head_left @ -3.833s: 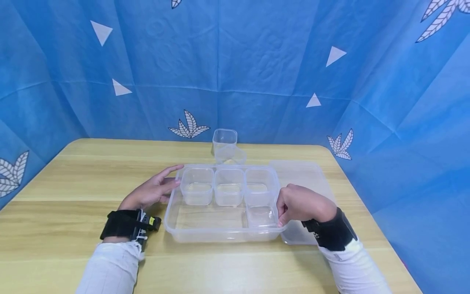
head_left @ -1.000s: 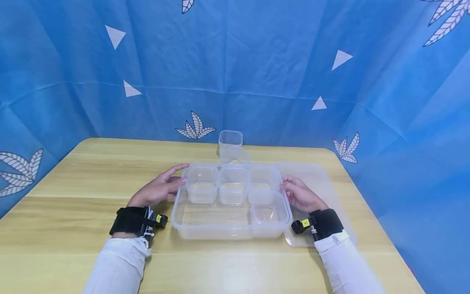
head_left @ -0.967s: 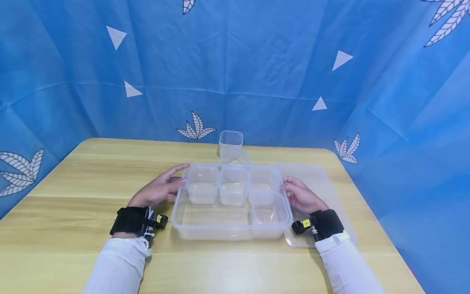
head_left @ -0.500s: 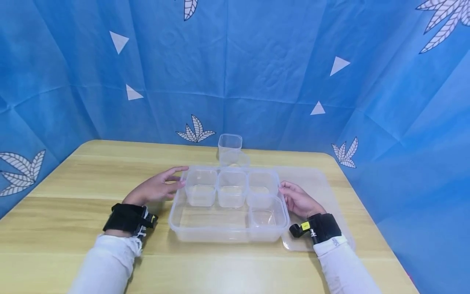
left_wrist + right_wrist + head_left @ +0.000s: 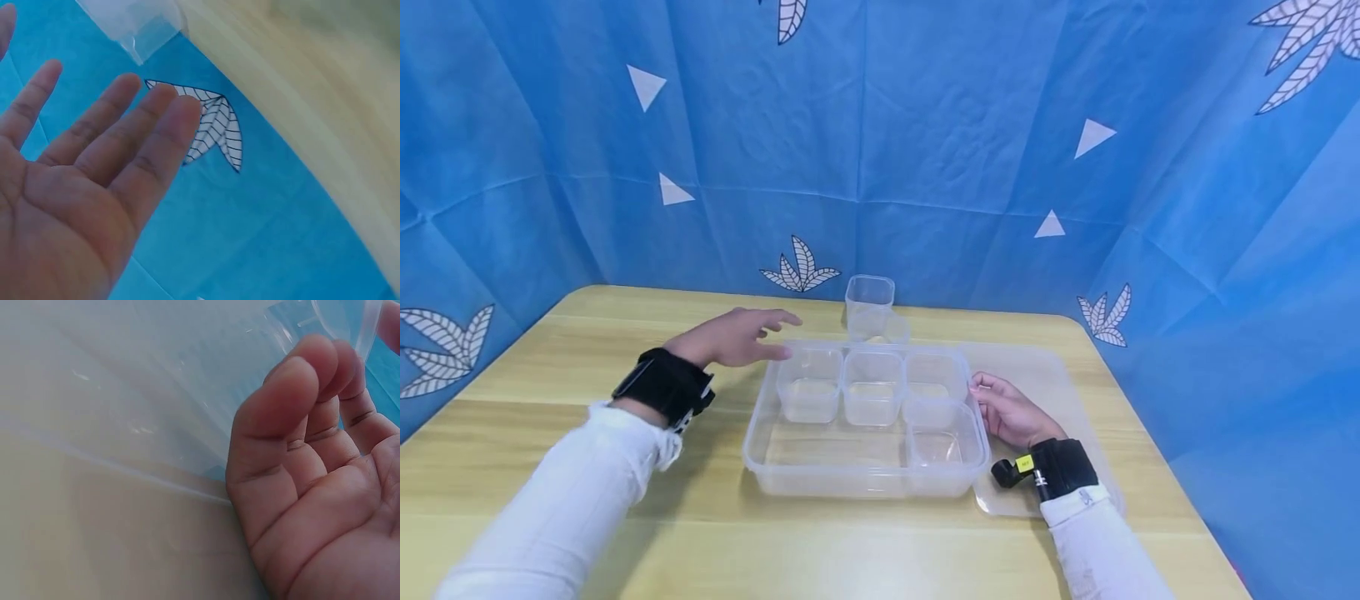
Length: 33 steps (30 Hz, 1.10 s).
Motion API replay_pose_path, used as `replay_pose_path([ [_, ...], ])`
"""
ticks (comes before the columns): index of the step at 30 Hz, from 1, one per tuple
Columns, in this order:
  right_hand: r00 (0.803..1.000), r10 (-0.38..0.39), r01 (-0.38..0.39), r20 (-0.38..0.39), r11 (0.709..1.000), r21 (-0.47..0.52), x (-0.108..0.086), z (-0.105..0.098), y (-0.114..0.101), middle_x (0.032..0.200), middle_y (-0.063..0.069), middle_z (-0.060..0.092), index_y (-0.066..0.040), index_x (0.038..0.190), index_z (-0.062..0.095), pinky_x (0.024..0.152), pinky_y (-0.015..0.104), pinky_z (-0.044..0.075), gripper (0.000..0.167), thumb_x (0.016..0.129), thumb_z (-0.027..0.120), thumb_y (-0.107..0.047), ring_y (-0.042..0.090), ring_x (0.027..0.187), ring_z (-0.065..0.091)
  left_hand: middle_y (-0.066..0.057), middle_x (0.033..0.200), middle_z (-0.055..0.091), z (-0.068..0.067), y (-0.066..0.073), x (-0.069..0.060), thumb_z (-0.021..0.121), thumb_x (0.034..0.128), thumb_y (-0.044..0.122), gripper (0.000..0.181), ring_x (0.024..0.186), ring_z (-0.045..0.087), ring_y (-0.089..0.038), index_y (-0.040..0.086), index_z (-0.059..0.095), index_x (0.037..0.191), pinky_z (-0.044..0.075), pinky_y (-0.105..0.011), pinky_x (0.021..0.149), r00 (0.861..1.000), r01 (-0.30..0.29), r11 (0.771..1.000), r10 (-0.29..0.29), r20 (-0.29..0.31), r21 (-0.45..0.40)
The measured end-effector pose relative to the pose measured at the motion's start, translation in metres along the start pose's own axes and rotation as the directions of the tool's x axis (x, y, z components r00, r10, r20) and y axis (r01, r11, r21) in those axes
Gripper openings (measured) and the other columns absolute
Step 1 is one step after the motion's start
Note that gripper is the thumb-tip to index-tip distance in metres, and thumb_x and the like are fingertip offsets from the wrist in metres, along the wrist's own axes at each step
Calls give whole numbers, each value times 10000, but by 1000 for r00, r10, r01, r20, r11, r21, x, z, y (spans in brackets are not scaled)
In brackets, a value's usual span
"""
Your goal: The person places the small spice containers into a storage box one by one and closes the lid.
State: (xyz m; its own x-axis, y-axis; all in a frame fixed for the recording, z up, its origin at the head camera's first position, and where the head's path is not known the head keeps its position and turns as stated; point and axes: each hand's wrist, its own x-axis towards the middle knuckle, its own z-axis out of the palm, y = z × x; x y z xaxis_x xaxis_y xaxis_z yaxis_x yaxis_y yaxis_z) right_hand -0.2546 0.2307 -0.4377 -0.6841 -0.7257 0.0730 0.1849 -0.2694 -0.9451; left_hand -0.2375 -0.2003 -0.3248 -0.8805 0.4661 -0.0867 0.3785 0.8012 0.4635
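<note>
A clear rectangular plastic box (image 5: 831, 482) sits mid-table. In its back row are three small square cups, the left one (image 5: 810, 400), the middle one (image 5: 872, 404) and the right one (image 5: 934, 375). A further small cup (image 5: 940, 442) sits in its front right corner. My left hand (image 5: 733, 337) is raised above the box's back left corner, fingers spread and holding nothing. The left wrist view shows its open palm (image 5: 69, 219). At the box's right rim, my right hand (image 5: 1011, 412) pinches the edge between thumb and curled fingers (image 5: 275, 400).
Behind the box stands a small clear cup (image 5: 869, 292), with another clear piece (image 5: 895, 327) close in front of it. A flat translucent lid (image 5: 1052, 375) lies right of the box, partly under my right hand. A blue patterned cloth (image 5: 925, 125) hangs behind the table.
My left hand has left the box's left side and moved up, back and slightly right. Earlier my right hand moved from the front right cup to the right rim, where it stays.
</note>
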Motion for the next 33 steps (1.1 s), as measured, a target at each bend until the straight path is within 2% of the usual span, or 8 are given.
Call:
replay_pose_path([
  [5,1000,-6,6,3,1000,-5,0,-1,-1,881,-15,644,-122,970,527,719,242,548,116,1027,440,-71,96,804,656,-264,1378,486,-9,13,26,583,988,286,531,1255,468,-419,70,424,1447,391,-550,1014,998,-6,999,2,70,54],
  [10,1000,-10,10,9,1000,-2,0,-2,0,888,-14,645,-121,973,532,727,243,550,104,1020,454,-70,98,813,659,-248,1370,504,-10,19,51,553,1006,240,469,1240,492,-399,80,456,1436,393,-526,1021,993,-40,996,30,118,81],
  [15,1000,-15,15,24,1000,9,0,-2,1,885,-12,647,-116,980,531,724,243,552,77,1013,474,-76,98,812,662,-231,1345,534,-4,20,74,543,1009,213,420,1229,502,-389,102,501,1412,379,-551,1023,988,-3,993,-16,152,121],
  [20,1000,-18,17,25,1000,12,0,-2,0,889,-11,648,-115,983,531,725,244,553,96,1015,458,-62,100,813,663,-173,1361,539,6,24,95,516,1019,176,369,1239,504,-344,152,542,1386,389,-511,1029,982,23,985,-54,181,169],
  [24,999,-18,18,28,1000,10,0,-3,0,885,-14,648,-118,982,533,718,242,552,89,1014,465,-71,98,807,663,-121,1418,497,13,30,108,491,1028,155,361,1313,429,-316,197,556,1380,349,-493,1068,976,50,980,-90,200,195],
  [26,999,-20,19,30,1000,11,-1,-3,0,883,-17,649,-120,983,534,713,238,551,79,1013,474,-78,95,804,662,-113,1414,501,15,34,112,500,1023,142,352,1308,432,-309,199,577,1362,353,-489,1066,970,88,979,-126,208,184],
  [31,999,-26,25,37,1000,16,0,-3,0,883,-24,647,-126,985,526,705,226,546,83,1016,467,-77,88,797,659,-99,1277,579,16,40,116,570,991,141,252,1153,518,-282,179,664,1221,438,-457,956,956,172,967,-210,205,188],
  [33,999,-28,28,37,1000,15,0,-3,0,884,-25,645,-127,984,524,706,225,545,83,1017,467,-78,87,795,658,-87,1202,602,16,41,116,600,976,155,184,1068,531,-273,166,685,1139,463,-430,886,959,168,963,-209,190,210],
])
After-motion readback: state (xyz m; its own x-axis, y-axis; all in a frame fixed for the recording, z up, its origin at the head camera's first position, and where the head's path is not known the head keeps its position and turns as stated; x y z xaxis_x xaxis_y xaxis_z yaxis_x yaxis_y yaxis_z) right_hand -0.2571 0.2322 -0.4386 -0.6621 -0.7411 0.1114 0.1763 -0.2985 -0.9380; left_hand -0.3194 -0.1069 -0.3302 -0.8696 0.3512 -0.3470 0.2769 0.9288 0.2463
